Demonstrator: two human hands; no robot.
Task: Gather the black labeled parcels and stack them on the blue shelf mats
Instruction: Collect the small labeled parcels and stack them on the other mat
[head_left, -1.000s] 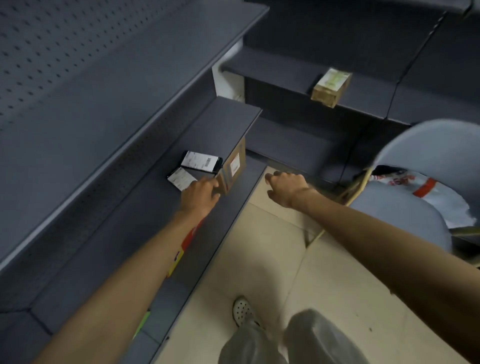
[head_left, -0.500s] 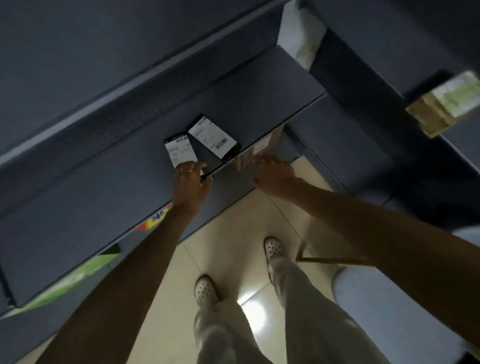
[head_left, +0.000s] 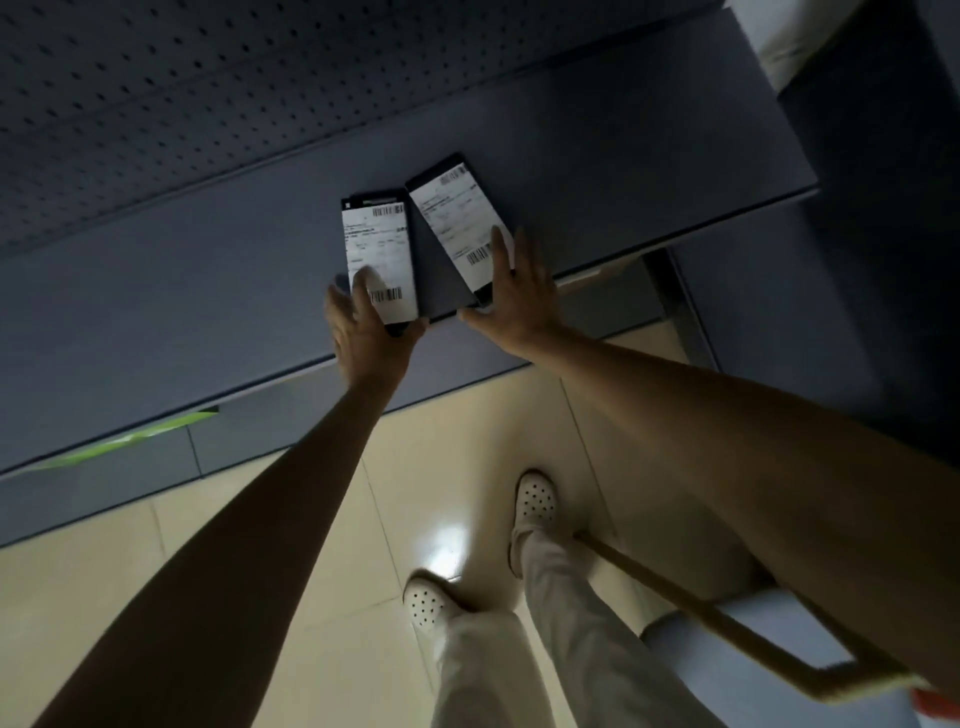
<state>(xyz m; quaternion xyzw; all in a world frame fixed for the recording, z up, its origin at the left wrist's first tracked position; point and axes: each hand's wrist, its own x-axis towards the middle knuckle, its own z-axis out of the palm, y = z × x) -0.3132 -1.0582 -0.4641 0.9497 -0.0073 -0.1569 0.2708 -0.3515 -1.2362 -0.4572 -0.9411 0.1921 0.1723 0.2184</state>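
Two flat black parcels with white barcode labels lie side by side on the blue-grey shelf (head_left: 156, 312). My left hand (head_left: 366, 322) rests on the near end of the left parcel (head_left: 379, 244), fingers spread over its label and thumb at its near edge. My right hand (head_left: 511, 293) lies against the near right side of the right parcel (head_left: 457, 218), which is angled, with fingers stretched over its edge. Both parcels sit flat on the shelf surface near its front edge.
A perforated back panel (head_left: 182, 104) rises behind the shelf. A lower shelf edge carries a green tag (head_left: 130, 447). My legs and white shoes (head_left: 535, 501) stand on the beige tile floor. A bag with a wooden handle (head_left: 727, 634) hangs at lower right.
The view has swung down over the shelf. My right hand moved from the cardboard box at the shelf edge onto the right parcel. My left hand stays on the left parcel.
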